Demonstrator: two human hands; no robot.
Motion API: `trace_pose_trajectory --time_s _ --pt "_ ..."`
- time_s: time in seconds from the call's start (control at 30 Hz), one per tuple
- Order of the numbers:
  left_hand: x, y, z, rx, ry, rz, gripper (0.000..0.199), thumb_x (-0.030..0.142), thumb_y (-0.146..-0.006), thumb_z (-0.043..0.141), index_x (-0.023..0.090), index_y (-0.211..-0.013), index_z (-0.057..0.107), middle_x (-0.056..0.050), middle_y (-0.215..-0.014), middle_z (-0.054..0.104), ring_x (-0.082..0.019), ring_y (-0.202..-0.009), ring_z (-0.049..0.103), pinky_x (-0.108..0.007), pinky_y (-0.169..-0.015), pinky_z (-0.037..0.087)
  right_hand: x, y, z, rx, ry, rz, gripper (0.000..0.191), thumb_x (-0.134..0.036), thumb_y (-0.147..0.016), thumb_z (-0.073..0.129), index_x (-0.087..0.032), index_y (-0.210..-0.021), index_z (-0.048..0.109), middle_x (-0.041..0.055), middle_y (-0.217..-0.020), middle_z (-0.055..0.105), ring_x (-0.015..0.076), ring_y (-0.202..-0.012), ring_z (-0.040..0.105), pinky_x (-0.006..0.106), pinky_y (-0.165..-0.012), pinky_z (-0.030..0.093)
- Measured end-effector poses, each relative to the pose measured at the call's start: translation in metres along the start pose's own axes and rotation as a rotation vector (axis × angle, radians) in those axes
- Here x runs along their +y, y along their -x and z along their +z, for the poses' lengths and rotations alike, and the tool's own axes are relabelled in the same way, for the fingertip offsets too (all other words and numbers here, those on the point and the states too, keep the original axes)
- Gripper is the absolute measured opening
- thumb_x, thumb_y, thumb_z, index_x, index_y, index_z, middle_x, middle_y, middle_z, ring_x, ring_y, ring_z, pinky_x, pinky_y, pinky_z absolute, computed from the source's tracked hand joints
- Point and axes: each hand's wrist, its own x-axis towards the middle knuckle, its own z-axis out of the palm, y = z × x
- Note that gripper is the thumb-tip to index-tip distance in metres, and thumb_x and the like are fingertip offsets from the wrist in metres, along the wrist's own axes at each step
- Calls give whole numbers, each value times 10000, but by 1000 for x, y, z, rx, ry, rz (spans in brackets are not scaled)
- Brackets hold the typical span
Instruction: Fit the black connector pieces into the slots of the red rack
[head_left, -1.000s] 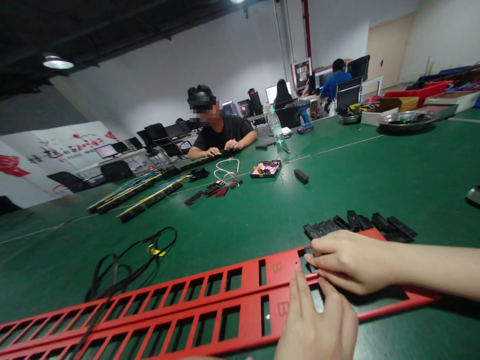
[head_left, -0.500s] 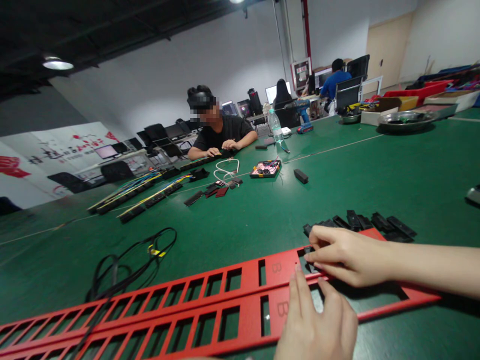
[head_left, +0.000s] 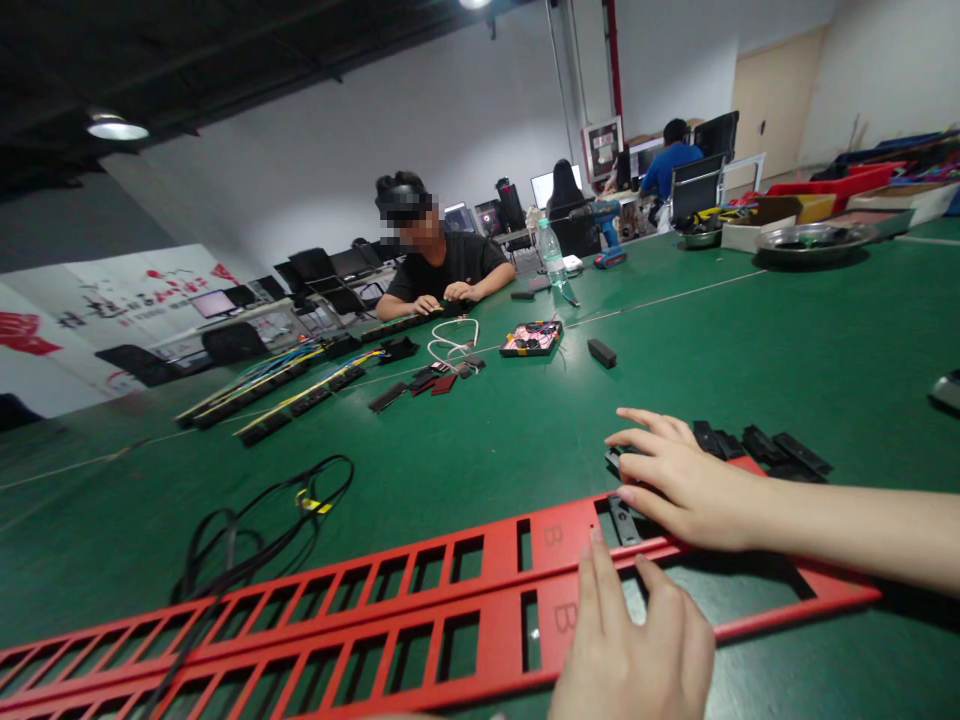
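A long red slotted frame (head_left: pixel 504 558) marked with the letter B runs across the green table, with two rows of openings. A small black plastic piece (head_left: pixel 623 522) sits in an opening of the upper row, right of the letter. My left hand (head_left: pixel 637 640) rests on the frame's lower row with its fingers stretched out. Just beyond the frame's upper edge, my right hand (head_left: pixel 679 480) is open, fingers spread over loose black pieces (head_left: pixel 765 447). It partly hides several of them, and I cannot tell whether its fingertips touch any.
A looped black cable (head_left: pixel 225 530) lies partly across the frame on the left. Farther off are a small box of parts (head_left: pixel 531 338), a water bottle (head_left: pixel 551 255), a cordless drill (head_left: pixel 607 235) and a metal tray (head_left: pixel 816 243). A person (head_left: pixel 442 260) works opposite with wired black strips.
My right hand has come off the black piece in the upper opening, leaving it there. It has moved slightly up and away, its fingers spreading. My left hand stays put.
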Motion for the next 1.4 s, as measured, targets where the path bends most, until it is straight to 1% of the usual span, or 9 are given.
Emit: trace_pose_trajectory --time_s 0.13,0.23,0.43,0.63,0.77,0.9,1.1,1.23,1.4 --pt "1 1 1 -27 -4 10 212 221 -802 374 173 -973 490 -83 -946 581 -265 -890 577 -459 -790 410 0 -1 0 -45 1 -3 324 -342 -850 346 -160 -811 612 122 -1107 520 294 -1209 230 538 -906 211" --pt "1 2 1 -21 -2 10 211 224 -802 379 169 -971 492 -87 -941 585 -265 -890 577 -451 -783 419 1 -1 1 -67 -3 -9 351 -346 -853 338 -161 -791 630 121 -1105 524 289 -1187 268 532 -907 213" --pt "-1 -1 -2 25 -5 2 183 214 -792 381 164 -922 500 -80 -910 589 -277 -849 592 -437 -737 445 0 1 1 -20 17 30 322 -399 -821 395 -211 -877 651 117 -1215 433 325 -1224 164 539 -899 213" --pt "-1 -3 -3 34 -6 -12 183 222 -788 384 157 -918 495 -80 -892 586 -283 -845 594 -425 -730 455 0 1 1 -80 13 28 366 -433 -834 352 -235 -923 646 107 -1093 512 315 -1186 236 534 -894 215" --pt "-2 -3 -3 26 -4 -6 184 214 -790 379 157 -923 491 -82 -897 584 -285 -853 592 -434 -737 449 0 0 1 -84 10 27 379 -442 -834 349 -229 -980 626 110 -1050 535 309 -1159 271 530 -890 224" --pt "-2 -3 -3 34 -7 0 180 212 -790 378 158 -918 493 -83 -897 586 -285 -843 594 -436 -726 450 1 -1 0 -49 -32 -4 349 -395 -843 361 -225 -1033 599 107 -1058 537 279 -1125 319 505 -888 260" --pt "-1 -3 -3 50 0 -11 178 229 -789 381 157 -904 496 -74 -870 596 -279 -823 598 -431 -717 457 3 1 0 57 -183 -92 332 -303 -852 371 -189 -1116 536 118 -1156 460 214 -1076 413 406 -895 358" --pt "-1 -3 -3 64 5 -17 163 222 -780 396 162 -893 497 -69 -865 599 -281 -819 598 -427 -708 462 4 3 1 122 -268 -168 354 -246 -824 428 -179 -1169 475 129 -1187 411 199 -1073 438 361 -906 391" --pt "-2 -3 -2 51 2 -6 170 225 -780 407 164 -909 499 -74 -877 598 -278 -830 594 -428 -716 461 7 3 4 176 -309 -183 386 -191 -780 491 -189 -1165 455 129 -1182 422 202 -1062 461 354 -884 425"
